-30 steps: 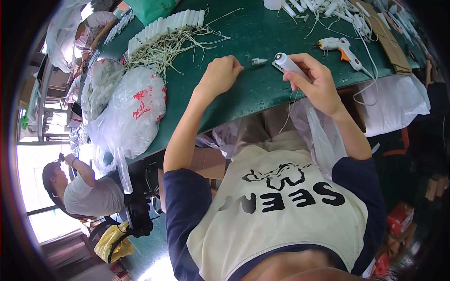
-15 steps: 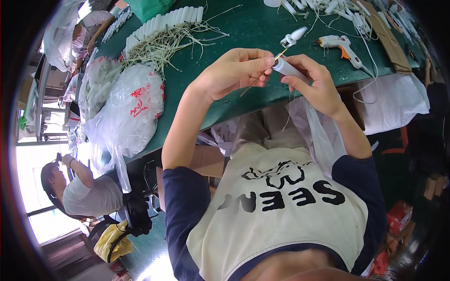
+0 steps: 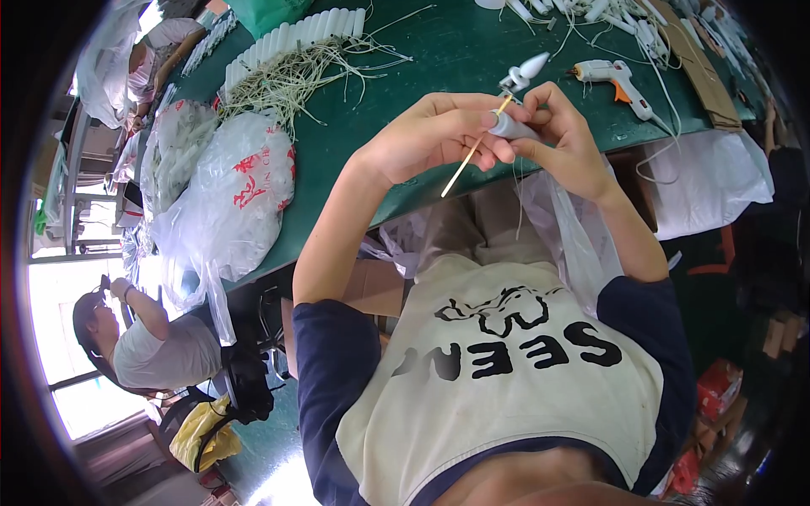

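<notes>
My left hand [image 3: 443,135] is closed, its thumb and fingers at the near-left end of a short white tube [image 3: 511,126]. Through the same fingers runs a thin pale stick [image 3: 460,174], slanting down toward me. Just beyond the tube, at the stick's upper end, sits a small white flame-shaped bulb piece [image 3: 526,72] with a pale holder below it. My right hand [image 3: 567,143] is curled about the tube's other end, with thumb and fingertips on it. A fine wire [image 3: 518,202] dangles under the tube. The fingers hide how stick and tube meet.
A white glue gun [image 3: 612,83] with an orange trigger lies right on the green table [image 3: 422,63]. White tubes with tangled wires [image 3: 295,42] lie in a row at back left. Clear plastic bags [image 3: 228,194] stand left, cardboard strips [image 3: 693,72] right. Another person [image 3: 164,346] sits at left.
The pale stick now shows as a longer piece below my left hand. The tube has tipped and is more covered by fingers. My right fingers have shifted along the tube; the bulb piece turned slightly.
</notes>
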### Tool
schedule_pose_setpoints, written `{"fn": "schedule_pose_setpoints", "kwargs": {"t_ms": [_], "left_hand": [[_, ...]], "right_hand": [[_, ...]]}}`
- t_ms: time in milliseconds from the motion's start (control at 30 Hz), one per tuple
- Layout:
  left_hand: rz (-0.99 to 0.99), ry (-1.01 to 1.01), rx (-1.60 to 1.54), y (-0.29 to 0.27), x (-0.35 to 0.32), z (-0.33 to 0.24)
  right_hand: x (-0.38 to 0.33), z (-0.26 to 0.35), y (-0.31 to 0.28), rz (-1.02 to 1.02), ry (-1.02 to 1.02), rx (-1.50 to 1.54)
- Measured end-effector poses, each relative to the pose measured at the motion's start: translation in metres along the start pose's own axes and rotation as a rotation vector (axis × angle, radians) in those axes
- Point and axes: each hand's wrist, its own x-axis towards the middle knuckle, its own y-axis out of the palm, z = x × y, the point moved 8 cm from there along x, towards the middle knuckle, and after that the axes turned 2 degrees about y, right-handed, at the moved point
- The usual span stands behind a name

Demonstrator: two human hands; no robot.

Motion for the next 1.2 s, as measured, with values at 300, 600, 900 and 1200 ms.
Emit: {"fn": "schedule_pose_setpoints", "kwargs": {"t_ms": [300,600,900,1200], "left_hand": [[-0.139,0.038,-0.034,-0.016,-0.007,0.001],[-0.176,0.065,0.057,-0.025,-0.021,-0.012],[-0.166,0.071,0.119,-0.022,-0.026,-0.016],[-0.194,0.05,0.101,-0.028,-0.026,-0.011]], "right_hand": [[0.025,-0.02,-0.039,-0.067,-0.074,0.038],[0.019,-0.061,-0.047,-0.309,0.167,-1.225],[0.019,-0.055,-0.048,-0.241,0.059,-0.902],[0.009,-0.039,-0.041,-0.014,0.348,-0.253]]}}
